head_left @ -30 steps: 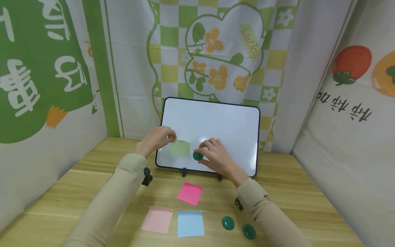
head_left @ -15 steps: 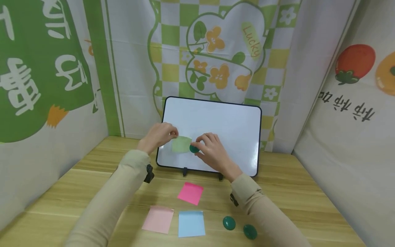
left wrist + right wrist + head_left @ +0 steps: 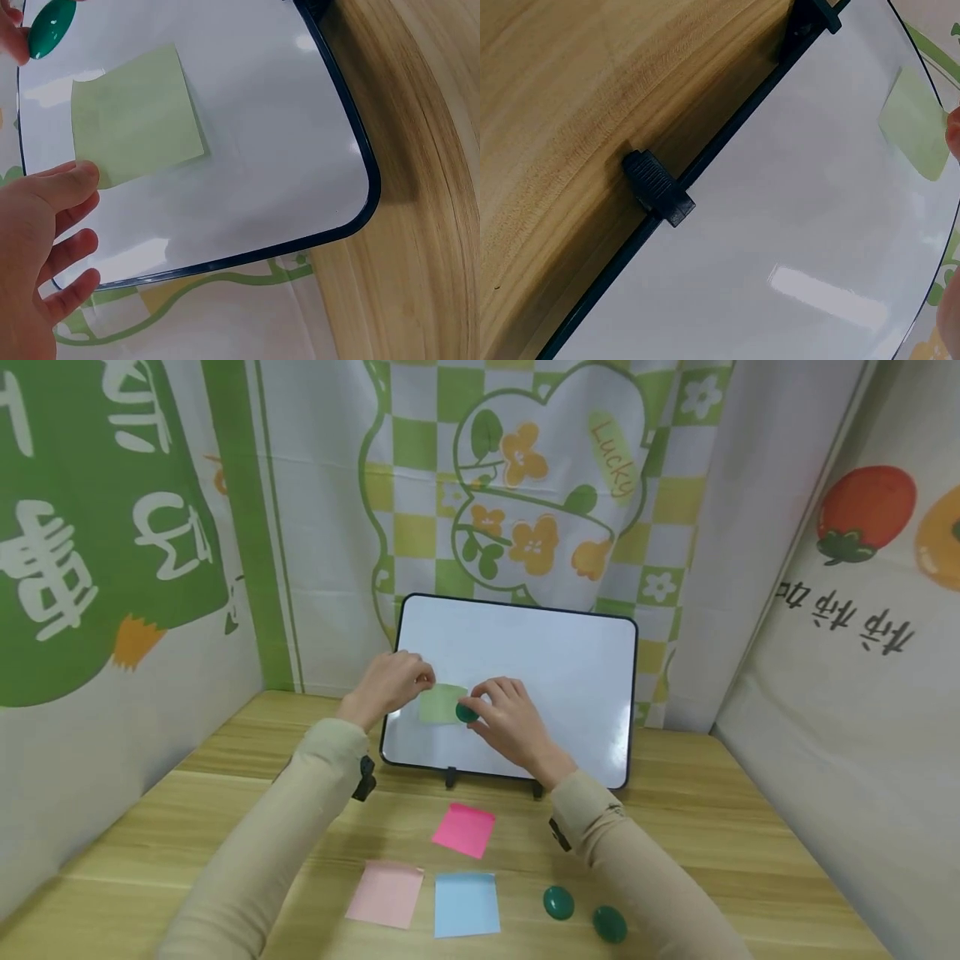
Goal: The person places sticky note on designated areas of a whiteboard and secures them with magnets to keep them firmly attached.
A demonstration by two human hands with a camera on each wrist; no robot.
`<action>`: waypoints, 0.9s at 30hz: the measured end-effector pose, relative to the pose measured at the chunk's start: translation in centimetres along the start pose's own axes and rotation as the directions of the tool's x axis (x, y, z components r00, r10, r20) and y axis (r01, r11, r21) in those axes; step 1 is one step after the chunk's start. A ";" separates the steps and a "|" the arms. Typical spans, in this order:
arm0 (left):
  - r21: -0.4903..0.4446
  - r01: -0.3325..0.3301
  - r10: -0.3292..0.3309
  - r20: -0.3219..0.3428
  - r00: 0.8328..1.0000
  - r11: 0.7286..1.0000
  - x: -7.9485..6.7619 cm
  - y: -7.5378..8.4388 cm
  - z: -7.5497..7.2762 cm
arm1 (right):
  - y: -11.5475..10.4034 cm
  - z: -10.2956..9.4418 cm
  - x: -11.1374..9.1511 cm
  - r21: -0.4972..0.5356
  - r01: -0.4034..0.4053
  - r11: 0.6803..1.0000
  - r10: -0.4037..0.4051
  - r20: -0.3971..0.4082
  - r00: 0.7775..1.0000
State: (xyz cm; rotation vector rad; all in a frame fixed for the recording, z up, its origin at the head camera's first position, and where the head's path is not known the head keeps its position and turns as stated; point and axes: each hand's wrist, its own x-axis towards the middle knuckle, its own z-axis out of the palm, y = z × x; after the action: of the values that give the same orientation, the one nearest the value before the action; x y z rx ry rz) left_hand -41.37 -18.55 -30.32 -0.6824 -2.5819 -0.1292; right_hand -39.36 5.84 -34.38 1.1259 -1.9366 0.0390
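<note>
My left hand (image 3: pixel 390 683) pinches a pale green sticky note (image 3: pixel 441 704) by one upper corner, thumb on its front in the left wrist view. The note lies over the left part of a whiteboard (image 3: pixel 558 681), and its lower edge stands slightly off the surface. Between right thumb and fingers, my right hand (image 3: pixel 517 727) holds a glossy round green magnet (image 3: pixel 467 712), which overlaps the note's right edge in the head view. In the left wrist view the magnet (image 3: pixel 51 28) appears beyond the note, at the upper left. Only slivers of hand show at the right wrist view's right edge.
Dark clip feet (image 3: pixel 658 187) support the leaning board on the wooden table (image 3: pixel 675 827). Nearer lie a hot pink note (image 3: pixel 463 831), a light pink note (image 3: pixel 386 895), a blue note (image 3: pixel 467 905) and two more green magnets (image 3: pixel 558 902). Printed curtains stand behind and beside.
My left hand has slid the green note slightly up the board. My right hand has carried the magnet up and left, from beside the note to its right edge.
</note>
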 end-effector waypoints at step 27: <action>0.072 0.044 -0.044 -0.008 0.999 0.996 1.1 0.2 0.3 | 0.9 3.8 2.8 -0.037 -0.095 0.995 0.095 0.010 0.995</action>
State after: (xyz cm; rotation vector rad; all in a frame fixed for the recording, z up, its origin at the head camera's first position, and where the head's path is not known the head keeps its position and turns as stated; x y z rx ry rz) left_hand -42.25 -17.77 -30.12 -0.5985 -2.5829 -0.0513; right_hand -43.15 2.86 -34.45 1.0115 -1.9931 0.0484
